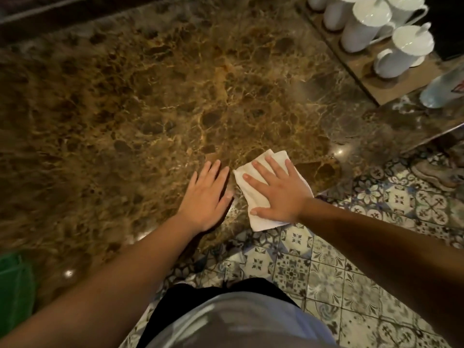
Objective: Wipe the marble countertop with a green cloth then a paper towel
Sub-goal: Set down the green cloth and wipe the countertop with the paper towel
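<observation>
While your right hand lies flat with its fingers spread on the paper towel, pressing it onto the counter at the near edge, your left hand rests palm-down just to its left, fingers open and together, holding nothing. One corner of the towel hangs past the counter's edge, over the patterned floor tiles. Well to the left of your left hand, at the near edge of view, lies the green cloth, apart from both hands. Beyond your right hand, far across the marble, white lidded jars stand on a board, with a clear bottle just beside it.
</observation>
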